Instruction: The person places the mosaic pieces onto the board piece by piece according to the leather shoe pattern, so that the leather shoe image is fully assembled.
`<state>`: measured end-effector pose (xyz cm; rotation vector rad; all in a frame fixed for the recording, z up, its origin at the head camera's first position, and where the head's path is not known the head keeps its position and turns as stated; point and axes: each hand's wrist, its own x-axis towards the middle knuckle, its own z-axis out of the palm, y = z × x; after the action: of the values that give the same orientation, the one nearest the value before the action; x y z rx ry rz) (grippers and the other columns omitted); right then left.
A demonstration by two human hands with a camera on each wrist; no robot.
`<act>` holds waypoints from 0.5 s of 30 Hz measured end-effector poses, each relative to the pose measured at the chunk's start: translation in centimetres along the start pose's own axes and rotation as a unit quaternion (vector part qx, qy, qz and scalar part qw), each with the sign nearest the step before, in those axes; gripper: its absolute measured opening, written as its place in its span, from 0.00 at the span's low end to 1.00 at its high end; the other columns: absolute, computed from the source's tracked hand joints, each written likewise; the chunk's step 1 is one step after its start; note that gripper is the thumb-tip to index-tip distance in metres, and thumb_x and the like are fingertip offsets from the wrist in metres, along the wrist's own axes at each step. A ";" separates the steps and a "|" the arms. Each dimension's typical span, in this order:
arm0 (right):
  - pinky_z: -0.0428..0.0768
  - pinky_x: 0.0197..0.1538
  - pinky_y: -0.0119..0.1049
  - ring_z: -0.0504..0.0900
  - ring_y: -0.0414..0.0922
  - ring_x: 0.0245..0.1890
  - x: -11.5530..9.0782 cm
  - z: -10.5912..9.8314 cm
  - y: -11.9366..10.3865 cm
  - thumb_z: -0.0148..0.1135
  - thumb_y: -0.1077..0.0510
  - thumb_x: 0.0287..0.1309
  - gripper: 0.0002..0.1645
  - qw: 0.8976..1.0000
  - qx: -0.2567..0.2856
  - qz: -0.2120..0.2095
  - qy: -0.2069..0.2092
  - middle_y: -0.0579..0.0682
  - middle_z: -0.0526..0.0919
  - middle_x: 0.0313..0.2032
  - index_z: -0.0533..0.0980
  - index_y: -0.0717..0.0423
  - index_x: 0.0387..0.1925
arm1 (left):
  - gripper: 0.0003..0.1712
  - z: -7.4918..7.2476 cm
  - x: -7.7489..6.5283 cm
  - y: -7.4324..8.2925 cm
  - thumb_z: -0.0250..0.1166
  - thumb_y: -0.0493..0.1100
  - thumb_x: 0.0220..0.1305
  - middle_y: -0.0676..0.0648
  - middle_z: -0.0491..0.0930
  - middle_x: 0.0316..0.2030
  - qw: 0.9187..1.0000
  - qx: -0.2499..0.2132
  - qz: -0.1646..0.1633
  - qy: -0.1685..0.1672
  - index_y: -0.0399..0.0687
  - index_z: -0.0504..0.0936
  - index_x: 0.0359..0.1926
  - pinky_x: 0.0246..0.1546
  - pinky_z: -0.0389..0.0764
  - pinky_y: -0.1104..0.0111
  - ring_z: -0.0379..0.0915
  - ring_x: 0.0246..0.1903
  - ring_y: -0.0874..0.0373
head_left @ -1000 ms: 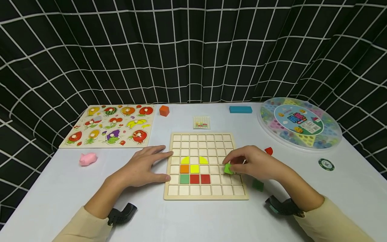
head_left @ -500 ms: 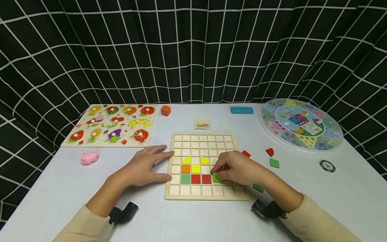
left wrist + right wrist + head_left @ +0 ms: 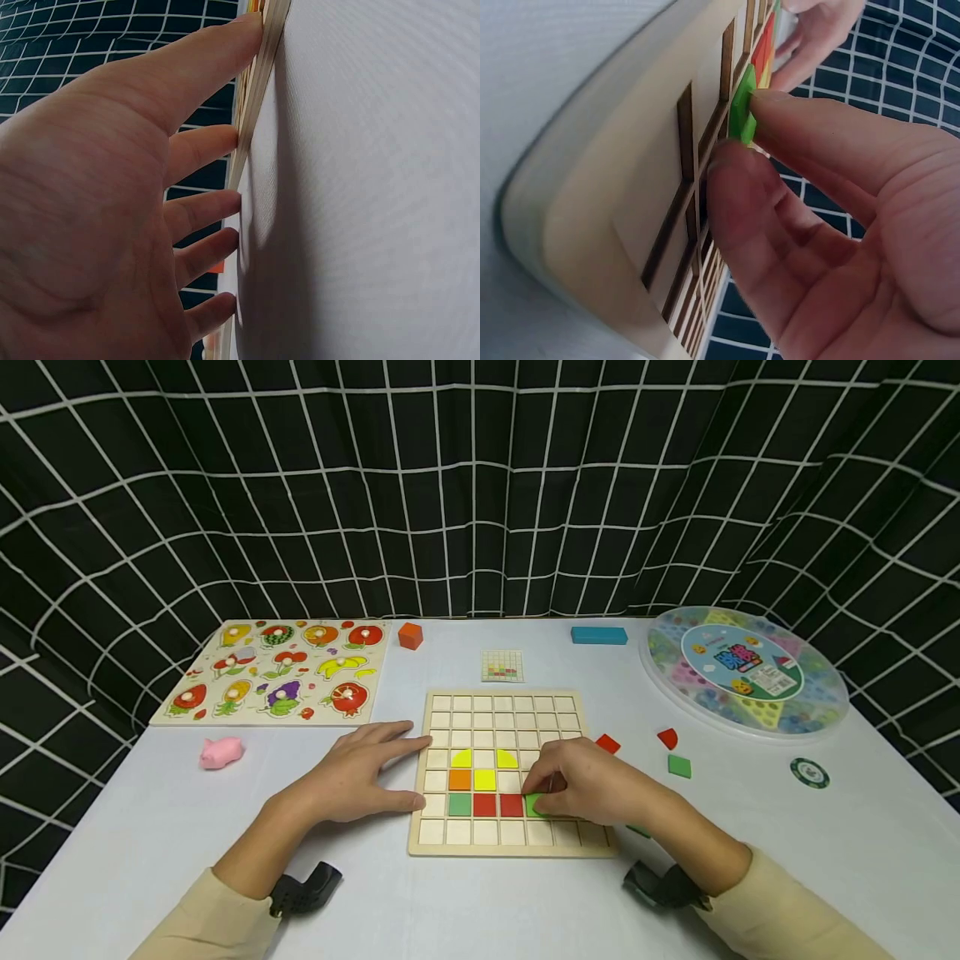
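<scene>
- We saw the green tile (image 3: 534,805) at the board (image 3: 465,851), just beside a red tile (image 3: 511,806), with the right hand's (image 3: 581,781) thumb (image 3: 802,112) and fingers (image 3: 739,195) clamped on it.
- From the right wrist, we could not be sure the tile lay flat. If the thumb bore down on one edge alone, we judged, it could catch on a divider and sit crooked.
- The hand hid part of the square, so we could not check every corner — a small offset might wedge the tile against its red neighbour or nudge that one loose.
- An uneven release could pull the tile out again, because skin might drag on its edge.
- We had the left hand (image 3: 367,772) with fingers spread apart, touching the board's left edge. That hold looked light to us; a hard sideways push could slide the board across the bench (image 3: 480,906) and jog the other tiles.
- A dark green tile (image 3: 639,832) peeked out beneath the right forearm (image 3: 675,814) — a low sweep of the arm could shove it away.
- A loose red tile (image 3: 607,743) lay just off the board's right edge, where a careless knuckle could knock it.
</scene>
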<state>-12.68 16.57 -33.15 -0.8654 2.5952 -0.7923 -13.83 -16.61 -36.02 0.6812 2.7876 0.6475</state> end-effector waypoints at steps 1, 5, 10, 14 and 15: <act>0.80 0.40 0.29 0.78 0.36 0.35 0.0 0.1 0.0 0.74 0.64 0.56 0.11 1.000 -0.004 0.000 0.001 0.38 0.84 0.34 0.90 0.47 0.39 | 0.46 0.0 0.0 0.0 0.72 0.69 0.57 0.45 0.63 0.77 1.000 0.000 0.000 0.000 0.65 0.71 0.75 0.74 0.56 0.37 0.53 0.77 0.38; 0.79 0.39 0.29 0.78 0.36 0.35 -0.1 0.0 0.0 0.74 0.63 0.57 0.11 1.000 -0.015 -0.003 0.006 0.37 0.84 0.35 0.90 0.45 0.40 | 0.46 0.0 0.0 0.0 0.72 0.69 0.57 0.45 0.63 0.77 1.000 0.000 -0.001 -0.001 0.65 0.71 0.75 0.73 0.56 0.36 0.53 0.78 0.39; 0.79 0.39 0.30 0.76 0.39 0.35 -0.9 -0.7 0.6 0.75 0.63 0.57 0.10 0.999 -0.001 -0.010 0.032 0.37 0.82 0.33 0.89 0.45 0.39 | 0.46 0.0 0.0 0.1 0.72 0.68 0.57 0.45 0.64 0.77 1.000 0.000 -0.002 -0.002 0.66 0.71 0.75 0.74 0.55 0.36 0.53 0.78 0.39; 0.81 0.39 0.30 0.76 0.38 0.34 -2.2 -1.8 1.5 0.75 0.62 0.58 0.10 0.999 0.020 -0.014 0.038 0.38 0.80 0.32 0.88 0.47 0.41 | 0.46 0.0 0.0 0.1 0.72 0.69 0.57 0.45 0.64 0.77 1.000 0.001 -0.002 -0.002 0.66 0.71 0.75 0.74 0.56 0.36 0.54 0.77 0.39; 0.81 0.39 0.30 0.76 0.37 0.34 -2.6 -2.1 1.8 0.75 0.61 0.58 0.10 0.999 0.024 -0.010 0.035 0.38 0.80 0.32 0.88 0.47 0.42 | 0.46 0.0 0.0 0.2 0.72 0.69 0.57 0.45 0.64 0.77 1.000 0.001 -0.002 -0.002 0.65 0.71 0.75 0.73 0.56 0.36 0.54 0.77 0.39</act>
<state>-12.43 20.24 -32.21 -0.8660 2.6191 -0.9033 -13.79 -16.49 -35.91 0.6765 2.7860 0.6413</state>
